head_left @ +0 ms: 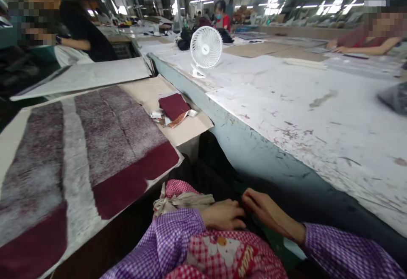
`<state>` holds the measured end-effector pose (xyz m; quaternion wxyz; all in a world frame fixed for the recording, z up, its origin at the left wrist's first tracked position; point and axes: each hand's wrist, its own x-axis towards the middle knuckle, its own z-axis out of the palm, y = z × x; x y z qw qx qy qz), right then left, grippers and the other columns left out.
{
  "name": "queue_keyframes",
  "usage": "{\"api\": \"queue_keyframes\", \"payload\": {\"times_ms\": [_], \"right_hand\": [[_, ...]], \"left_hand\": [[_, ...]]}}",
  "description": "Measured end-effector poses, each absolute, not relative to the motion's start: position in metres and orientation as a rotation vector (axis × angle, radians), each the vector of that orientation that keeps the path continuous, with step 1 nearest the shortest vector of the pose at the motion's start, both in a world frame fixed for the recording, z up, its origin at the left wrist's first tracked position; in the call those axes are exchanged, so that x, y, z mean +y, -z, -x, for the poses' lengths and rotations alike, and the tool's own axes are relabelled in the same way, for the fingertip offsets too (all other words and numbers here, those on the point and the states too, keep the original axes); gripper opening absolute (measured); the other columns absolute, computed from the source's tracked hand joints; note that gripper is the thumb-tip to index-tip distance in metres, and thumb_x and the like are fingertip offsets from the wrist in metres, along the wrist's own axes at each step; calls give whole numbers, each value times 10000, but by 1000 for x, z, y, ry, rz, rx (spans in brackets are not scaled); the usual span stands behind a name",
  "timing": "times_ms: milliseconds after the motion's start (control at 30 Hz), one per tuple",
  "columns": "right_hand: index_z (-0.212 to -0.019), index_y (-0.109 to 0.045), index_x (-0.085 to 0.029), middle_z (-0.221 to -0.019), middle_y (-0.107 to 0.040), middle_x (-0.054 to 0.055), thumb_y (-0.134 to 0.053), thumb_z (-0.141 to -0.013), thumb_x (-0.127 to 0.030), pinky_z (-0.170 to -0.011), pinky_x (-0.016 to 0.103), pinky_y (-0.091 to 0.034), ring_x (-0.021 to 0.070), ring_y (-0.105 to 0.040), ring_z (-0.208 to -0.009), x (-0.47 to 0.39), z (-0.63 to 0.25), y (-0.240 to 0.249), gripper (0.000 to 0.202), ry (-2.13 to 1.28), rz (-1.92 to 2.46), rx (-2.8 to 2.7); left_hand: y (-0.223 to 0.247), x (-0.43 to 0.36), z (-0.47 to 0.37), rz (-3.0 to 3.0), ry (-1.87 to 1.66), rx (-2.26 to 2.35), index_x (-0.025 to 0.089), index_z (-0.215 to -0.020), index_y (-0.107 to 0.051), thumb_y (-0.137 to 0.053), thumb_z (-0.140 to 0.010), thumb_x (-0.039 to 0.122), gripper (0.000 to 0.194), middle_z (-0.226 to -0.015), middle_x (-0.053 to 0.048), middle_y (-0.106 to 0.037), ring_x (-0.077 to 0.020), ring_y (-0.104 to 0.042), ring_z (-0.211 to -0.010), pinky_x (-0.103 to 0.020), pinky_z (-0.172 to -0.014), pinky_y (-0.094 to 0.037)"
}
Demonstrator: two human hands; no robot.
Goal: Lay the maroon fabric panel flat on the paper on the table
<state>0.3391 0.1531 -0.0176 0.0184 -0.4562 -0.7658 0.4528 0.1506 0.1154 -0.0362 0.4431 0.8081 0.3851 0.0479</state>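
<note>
My left hand [224,215] is low in front of my lap, its fingers curled in towards a dark area over my legs. Close to its right, my right hand [270,215] is bent at the wrist with its fingers closed. Whatever the two hands may hold between them is too dark and hidden to make out. Below them lies my red checked apron [219,249] with a cartoon print. On the left table, maroon fabric panels [136,181], mostly coated whitish, lie on a pale sheet. A small stack of maroon pieces [174,106] sits beyond them.
A white clip fan [206,48] stands at the edge of the long white table [305,118], which runs along my right. A dark bag [394,98] lies at far right. One person [85,33] works at left, another [375,37] at right.
</note>
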Motion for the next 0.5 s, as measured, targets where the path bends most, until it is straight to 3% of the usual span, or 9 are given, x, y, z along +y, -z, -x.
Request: {"api": "queue_keyframes", "payload": {"times_ms": [167, 300, 433, 500], "right_hand": [[-655, -438, -205, -612, -464, 17, -512, -727, -437, -543, 282, -279, 136, -362, -564, 141, -401, 77, 255, -1633, 1484, -2494], [-680, -450, -188, -663, -442, 6, -496, -755, -469, -571, 266, -286, 135, -364, -627, 126, -410, 85, 295, -1795, 1361, -2472], [-737, -418, -196, -735, -439, 11, -461, -789, -504, -653, 299, -334, 160, -384, -701, 120, -407, 93, 315, -1735, 1424, -2335], [-768, -423, -195, -785, -467, 25, -469, -807, -522, -705, 317, -367, 181, -424, -755, 118, -406, 96, 332, -1715, 1427, -2251]], "left_hand": [[17, 101, -155, -2041, -175, 943, 102, -1111, -718, -604, -929, 166, 224, -1135, -132, -712, -258, -638, -1114, -328, -997, -487], [6, 89, -164, -1993, -362, 578, 40, -1077, -718, -596, -934, 179, 234, -1071, -149, -744, -194, -699, -985, -195, -895, -495], [2, 81, -165, -1956, -540, 297, -110, -1027, -702, -522, -934, 120, 306, -989, -241, -722, -239, -705, -903, -213, -844, -503], [2, 78, -165, -1958, -566, 252, -126, -1021, -697, -478, -960, 156, 363, -967, -248, -713, -247, -697, -882, -229, -825, -502]]}}
